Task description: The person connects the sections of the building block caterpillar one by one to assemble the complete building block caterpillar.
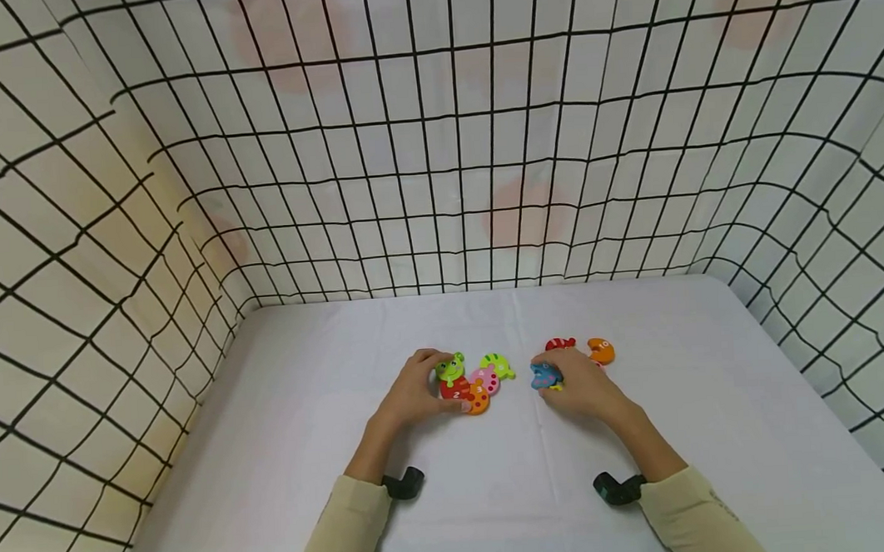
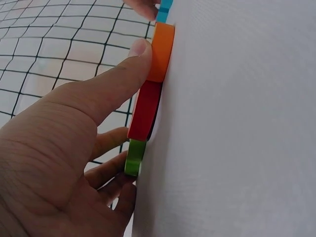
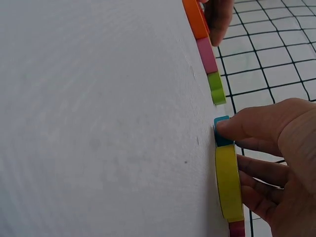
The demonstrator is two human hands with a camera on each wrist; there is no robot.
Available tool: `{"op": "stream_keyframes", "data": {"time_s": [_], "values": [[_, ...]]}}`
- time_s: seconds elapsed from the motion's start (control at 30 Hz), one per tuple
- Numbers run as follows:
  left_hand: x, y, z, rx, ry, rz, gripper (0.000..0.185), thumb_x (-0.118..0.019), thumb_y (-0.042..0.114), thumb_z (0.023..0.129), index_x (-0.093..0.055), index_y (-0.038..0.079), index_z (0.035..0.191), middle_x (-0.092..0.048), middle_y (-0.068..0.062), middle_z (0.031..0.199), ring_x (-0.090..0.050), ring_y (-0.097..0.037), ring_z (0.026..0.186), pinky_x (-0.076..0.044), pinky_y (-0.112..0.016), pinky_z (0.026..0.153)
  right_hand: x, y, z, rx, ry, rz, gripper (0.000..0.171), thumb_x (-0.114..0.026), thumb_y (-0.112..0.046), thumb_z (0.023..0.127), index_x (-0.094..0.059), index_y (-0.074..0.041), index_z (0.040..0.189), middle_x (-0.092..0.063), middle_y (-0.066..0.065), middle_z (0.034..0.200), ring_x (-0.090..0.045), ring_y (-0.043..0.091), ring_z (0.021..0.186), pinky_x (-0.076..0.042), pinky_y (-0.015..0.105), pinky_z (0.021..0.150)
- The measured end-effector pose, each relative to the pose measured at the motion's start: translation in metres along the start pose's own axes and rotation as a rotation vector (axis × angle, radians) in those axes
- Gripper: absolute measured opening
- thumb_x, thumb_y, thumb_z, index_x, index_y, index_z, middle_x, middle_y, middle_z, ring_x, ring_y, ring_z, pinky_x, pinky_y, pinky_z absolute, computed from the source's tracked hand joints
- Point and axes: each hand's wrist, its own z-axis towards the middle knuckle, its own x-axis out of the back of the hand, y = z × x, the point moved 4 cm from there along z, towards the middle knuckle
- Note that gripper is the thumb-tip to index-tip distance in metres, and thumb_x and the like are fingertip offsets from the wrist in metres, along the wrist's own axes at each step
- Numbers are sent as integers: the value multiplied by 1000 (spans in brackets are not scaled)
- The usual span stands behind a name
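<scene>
A chain of flat, joined puzzle pieces lies on the white cloth: a green frog-like head [image 1: 450, 368], a red piece [image 2: 146, 109] numbered 2, an orange spotted piece [image 1: 478, 399], a pink piece [image 1: 486, 379] and a striped lime piece [image 1: 497, 364]. My left hand [image 1: 416, 390] holds the head end, its thumb against the orange piece and its fingers behind the green and red ones. Right of the chain, my right hand [image 1: 584, 383] pinches a blue puzzle piece [image 1: 544, 376] close to the cloth. A yellow piece [image 3: 228, 182] sits beside it, mostly hidden in the head view.
Behind my right hand lie a red striped piece [image 1: 560, 343] and an orange piece [image 1: 602, 351]. The white cloth [image 1: 491, 490] covers the surface. Black grid netting [image 1: 457, 142] rises at the back and both sides.
</scene>
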Motion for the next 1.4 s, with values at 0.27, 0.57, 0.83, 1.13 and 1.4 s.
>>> {"op": "stream_keyframes", "data": {"time_s": [0.27,0.57,0.83,1.13,1.4], "values": [[1,0,-1,-6,-8,18,83,-89,48,75,-58,17,145,-49,-12,151,-46,-33,141,-44,-55,115,-2,-3,0,-22,8,8,46,-79,-22,90,-67,-10,133,-65,12,135,-58,33,123,-49,57,108],[1,1,-2,26,-12,14,88,-89,52,73,-55,19,148,-47,-10,152,-44,-30,142,-46,-56,113,1,-5,2,-28,51,44,44,-79,-26,89,-69,-13,130,-67,10,134,-61,31,118,-52,55,103],[1,7,-4,48,-6,38,92,-88,56,72,-55,19,148,-49,-9,152,-44,-30,142,-48,-54,112,4,-15,6,-15,118,58,44,-83,-31,86,-71,-16,126,-71,6,117,-62,24,102,-58,43,87],[2,9,-5,56,-2,39,91,-89,55,71,-56,18,147,-50,-10,152,-46,-31,141,-48,-55,111,0,-23,13,11,146,115,42,-85,-30,84,-74,-13,120,-72,4,109,-59,21,92,-52,31,77],[-3,6,-1,57,-3,46,91,-88,58,71,-55,22,148,-50,-8,153,-46,-30,142,-47,-55,112,-14,-23,18,-75,83,107,46,-84,-35,86,-72,-14,124,-68,4,104,-56,21,93,-54,30,75]]}}
